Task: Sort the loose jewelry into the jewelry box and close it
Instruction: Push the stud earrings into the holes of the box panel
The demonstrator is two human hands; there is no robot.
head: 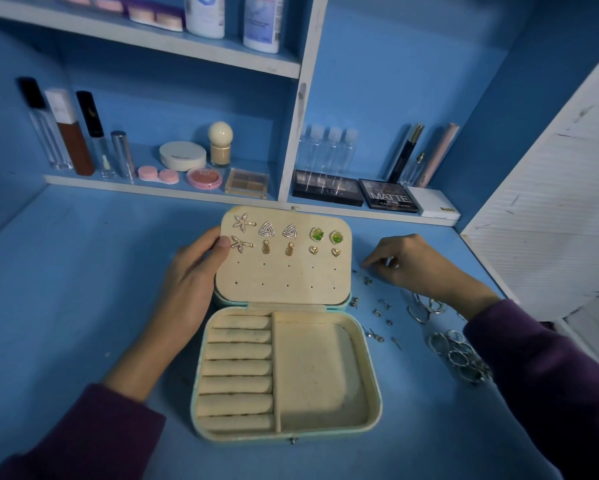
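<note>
The open pale-blue, cream-lined jewelry box [367,410] sits on the blue bench [83,271], its near ring rolls empty, with silver rings [459,355] and small loose studs [377,311] just to its right, so I judge this the earring stage. Beyond, the right grip [405,263] curls over the studs, pinching or not I cannot tell. The left grip [190,271] clasps the raised cream lid panel [284,282], steadying it so the next stud's pin can meet a free hole.

matt velvety jewelry box [312,368] lining, shiny metal rings [459,355]
</note>
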